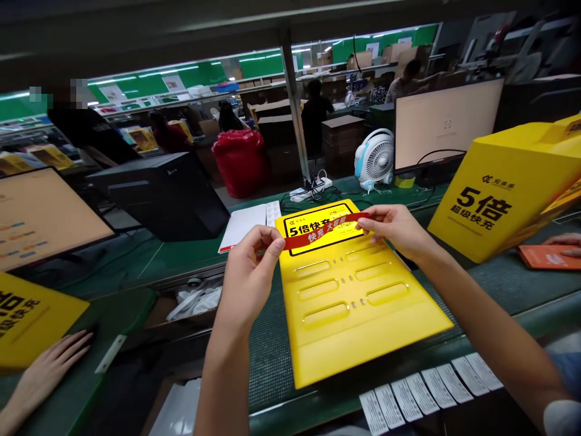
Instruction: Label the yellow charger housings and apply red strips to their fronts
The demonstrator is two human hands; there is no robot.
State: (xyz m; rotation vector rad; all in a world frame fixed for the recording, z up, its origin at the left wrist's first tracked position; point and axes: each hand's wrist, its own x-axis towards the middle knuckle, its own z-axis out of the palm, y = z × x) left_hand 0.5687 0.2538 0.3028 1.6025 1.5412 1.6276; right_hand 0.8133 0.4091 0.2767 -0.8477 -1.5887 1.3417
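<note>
A flat yellow plastic panel (349, 315) with several slots and a black-framed label lies on the green belt in front of me. A red sticker strip (324, 231) with yellow characters is stretched just above the panel's label. My left hand (249, 269) pinches the strip's left end between thumb and fingers. At the strip's right end, my right hand (394, 229) pinches it the same way. Both hands hover over the upper part of the panel.
A large yellow box (503, 194) stands at the right, with a monitor (447, 121) and small fan (376, 158) behind. A black printer (163, 194) sits at left. White labels (431, 387) hang on the front edge. Another person's hand (49, 363) rests by a yellow panel (27, 321) at left.
</note>
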